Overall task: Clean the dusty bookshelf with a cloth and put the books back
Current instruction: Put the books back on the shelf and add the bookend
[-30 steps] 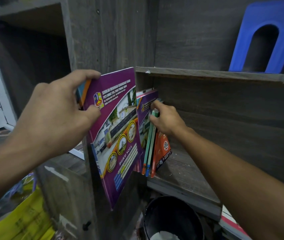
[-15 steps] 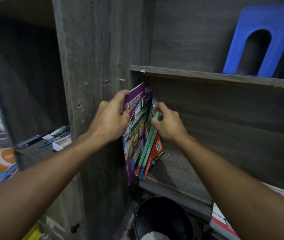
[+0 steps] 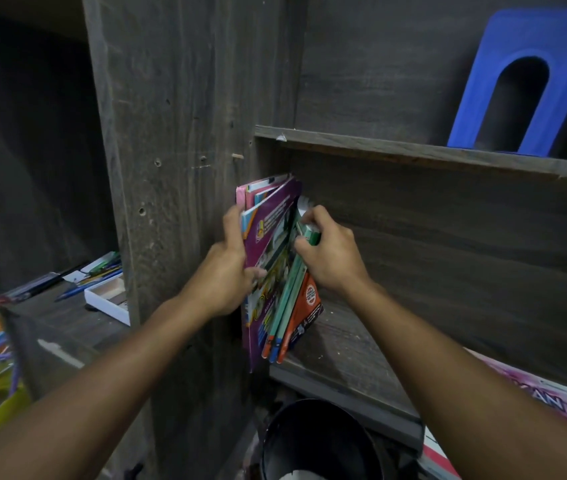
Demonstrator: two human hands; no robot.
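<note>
Moved upright into the shelf's left corner, the purple book is pinched by the left grip, the green books beside it by the right grip.

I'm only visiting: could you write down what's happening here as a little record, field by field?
Place: lower compartment of a dark wooden bookshelf
Left grip: left hand holds the purple book and thinner ones behind it, at the left wall
Right grip: right hand pinches the tops of the green books, which lean left
Far right of the row: orange book
Shelf above: blue bookend
Left compartment: pens, white box
Below: black bucket
</note>
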